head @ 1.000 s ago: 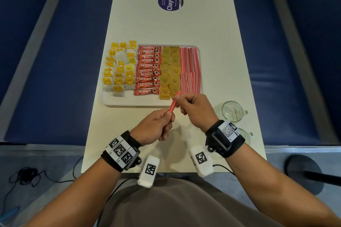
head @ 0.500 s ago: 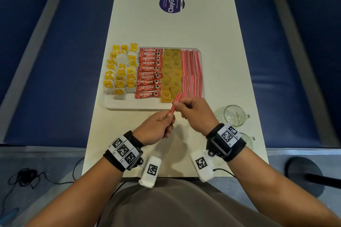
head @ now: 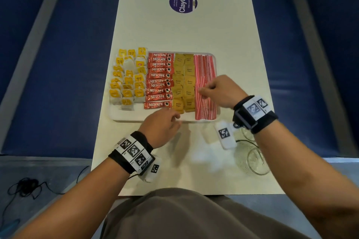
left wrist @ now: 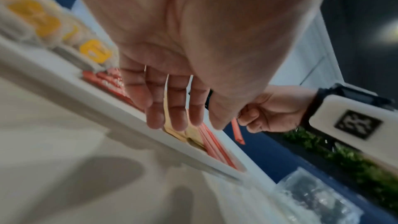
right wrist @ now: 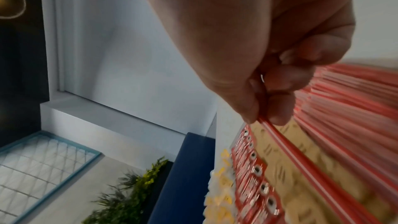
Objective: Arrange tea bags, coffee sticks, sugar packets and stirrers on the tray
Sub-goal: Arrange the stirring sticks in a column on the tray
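Note:
A white tray point(head: 134, 117) holds yellow-tagged tea bags point(head: 128, 79) on the left, then red coffee sticks point(head: 159, 79), brown sugar packets point(head: 183, 81) and a column of red stirrers point(head: 206, 106) on the right. My right hand point(head: 204, 90) hovers over the stirrer column and pinches one red-and-white stirrer point(right wrist: 301, 159) between thumb and fingertips point(right wrist: 277, 117). My left hand point(head: 174, 117) reaches over the tray's front rim point(left wrist: 120, 108) with straight, relaxed fingers point(left wrist: 176, 108) and holds nothing. The left wrist view also shows the right hand point(left wrist: 269, 113) with its stirrer point(left wrist: 237, 132).
Two glass cups point(head: 254, 163) stand on the cream table at the near right, under my right wrist. A round purple sticker point(head: 183, 2) lies on the table's far end. Blue padded benches point(head: 58, 64) run along both sides.
Both hands held the stirrer in front of the tray. The left hand has let go and moved to the tray's front rim; the right hand has carried the stirrer forward over the stirrer column.

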Demonstrator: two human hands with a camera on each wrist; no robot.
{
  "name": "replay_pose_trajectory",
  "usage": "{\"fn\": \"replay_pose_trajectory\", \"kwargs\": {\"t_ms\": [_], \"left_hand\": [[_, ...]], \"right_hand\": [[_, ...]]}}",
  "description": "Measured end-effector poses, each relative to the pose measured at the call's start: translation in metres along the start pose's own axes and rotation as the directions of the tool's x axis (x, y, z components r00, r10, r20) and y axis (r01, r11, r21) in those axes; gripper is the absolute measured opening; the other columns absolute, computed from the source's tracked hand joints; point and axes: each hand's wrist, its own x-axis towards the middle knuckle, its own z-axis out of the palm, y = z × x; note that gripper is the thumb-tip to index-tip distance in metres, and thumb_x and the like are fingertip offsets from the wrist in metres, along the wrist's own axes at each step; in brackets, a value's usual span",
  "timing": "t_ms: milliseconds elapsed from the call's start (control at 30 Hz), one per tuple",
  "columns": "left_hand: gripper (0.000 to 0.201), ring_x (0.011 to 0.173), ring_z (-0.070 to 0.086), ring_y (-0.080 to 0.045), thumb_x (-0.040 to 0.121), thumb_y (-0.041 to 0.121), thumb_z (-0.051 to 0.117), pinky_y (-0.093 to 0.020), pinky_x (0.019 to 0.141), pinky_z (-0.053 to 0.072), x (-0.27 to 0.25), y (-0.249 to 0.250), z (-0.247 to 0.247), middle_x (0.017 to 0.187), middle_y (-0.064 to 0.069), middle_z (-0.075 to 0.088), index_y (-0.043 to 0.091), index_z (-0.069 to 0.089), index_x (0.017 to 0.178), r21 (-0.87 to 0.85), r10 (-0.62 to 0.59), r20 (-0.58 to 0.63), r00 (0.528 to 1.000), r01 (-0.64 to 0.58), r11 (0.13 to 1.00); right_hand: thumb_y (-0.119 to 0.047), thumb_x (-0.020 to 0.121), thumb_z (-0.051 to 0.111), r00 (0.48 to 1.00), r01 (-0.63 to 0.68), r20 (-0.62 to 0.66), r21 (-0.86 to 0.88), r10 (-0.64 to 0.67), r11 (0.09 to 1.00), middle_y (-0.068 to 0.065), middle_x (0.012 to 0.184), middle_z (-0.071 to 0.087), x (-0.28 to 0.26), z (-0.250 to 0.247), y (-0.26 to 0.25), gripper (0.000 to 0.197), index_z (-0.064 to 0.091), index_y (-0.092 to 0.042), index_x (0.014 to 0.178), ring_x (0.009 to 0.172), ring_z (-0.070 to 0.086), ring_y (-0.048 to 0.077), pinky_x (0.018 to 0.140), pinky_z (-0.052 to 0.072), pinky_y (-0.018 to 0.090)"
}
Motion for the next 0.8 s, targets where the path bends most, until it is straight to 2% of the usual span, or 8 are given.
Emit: {"fn": "replay_pose_trajectory", "kwargs": {"t_ms": [100,200,267,367,500,567,667,800], "left_hand": [[0.023,0.101,0.059,-0.019,0.097,0.032,0.062,-0.035,0.085,0.049,0.007,-0.012,-0.004,0.110,0.004,0.064,0.023,0.069,0.117,0.156,0.004,-0.047,0.999,0.003,0.988],[0.018,0.099,0.060,-0.023,0.096,0.030,0.063,-0.036,0.082,0.050,0.011,-0.017,-0.006,0.106,0.001,0.064,0.025,0.073,0.110,0.212,-0.016,-0.029,0.999,0.022,0.977],[0.016,0.094,0.060,-0.023,0.097,0.028,0.061,-0.035,0.077,0.050,0.012,-0.019,-0.005,0.100,0.000,0.064,0.025,0.075,0.103,0.232,-0.014,-0.012,1.000,0.017,0.973],[0.018,0.090,0.059,-0.023,0.097,0.025,0.059,-0.033,0.072,0.048,0.013,-0.021,-0.004,0.095,0.000,0.065,0.025,0.077,0.098,0.224,-0.013,-0.017,1.000,0.016,0.974],[0.017,0.091,0.059,-0.024,0.096,0.022,0.060,-0.032,0.072,0.046,0.014,-0.022,-0.003,0.093,0.000,0.063,0.025,0.077,0.097,0.206,-0.016,-0.025,1.000,0.021,0.978],[0.016,0.093,0.060,-0.024,0.096,0.025,0.061,-0.032,0.072,0.045,0.014,-0.022,-0.003,0.095,0.001,0.064,0.024,0.076,0.100,0.193,-0.011,-0.036,0.999,0.018,0.981],[0.018,0.094,0.058,-0.018,0.097,0.030,0.060,-0.029,0.073,0.040,0.012,-0.023,-0.005,0.098,0.004,0.064,0.024,0.074,0.108,0.156,-0.012,-0.063,0.998,0.022,0.987],[0.016,0.085,0.053,-0.009,0.096,0.034,0.061,-0.030,0.072,0.044,0.008,-0.031,-0.015,0.091,0.013,0.059,0.027,0.071,0.107,0.075,-0.049,-0.134,0.990,0.059,0.995]], "right_hand": [[-0.034,0.097,0.068,0.998,-0.063,-0.004,-0.118,0.063,0.991,0.004,0.075,0.074,0.024,-0.011,0.001,0.033,0.078,-0.010,0.077,0.050,0.052,0.008,0.050,0.039,0.021],[-0.032,0.096,0.070,0.990,-0.142,-0.005,-0.197,0.144,0.970,0.003,0.065,0.067,0.040,-0.010,0.005,0.033,0.078,-0.004,0.082,0.054,0.054,0.011,0.050,0.038,0.023],[-0.030,0.094,0.071,0.983,-0.180,0.001,-0.219,0.185,0.959,0.003,0.066,0.068,0.047,-0.006,0.009,0.030,0.078,-0.003,0.083,0.057,0.058,0.013,0.054,0.042,0.025],[-0.027,0.091,0.072,0.979,-0.202,-0.009,-0.235,0.206,0.951,0.007,0.072,0.074,0.053,0.000,0.015,0.027,0.078,-0.003,0.081,0.060,0.062,0.015,0.058,0.050,0.026],[-0.028,0.091,0.070,0.979,-0.196,0.007,-0.269,0.205,0.943,0.008,0.076,0.076,0.054,0.005,0.017,0.029,0.077,-0.002,0.081,0.066,0.067,0.018,0.068,0.056,0.031],[-0.029,0.092,0.070,0.979,-0.194,0.005,-0.271,0.204,0.943,0.010,0.079,0.075,0.053,0.005,0.016,0.030,0.075,-0.001,0.084,0.070,0.069,0.021,0.065,0.055,0.030],[-0.032,0.093,0.069,0.980,-0.193,-0.009,-0.282,0.198,0.940,0.008,0.078,0.072,0.047,0.003,0.013,0.031,0.073,-0.002,0.085,0.068,0.065,0.020,0.056,0.049,0.026],[-0.037,0.094,0.065,0.977,-0.213,-0.066,-0.250,0.202,0.945,0.010,0.077,0.071,0.039,-0.004,0.015,0.042,0.073,0.003,0.087,0.071,0.067,0.025,0.061,0.052,0.030]]}}
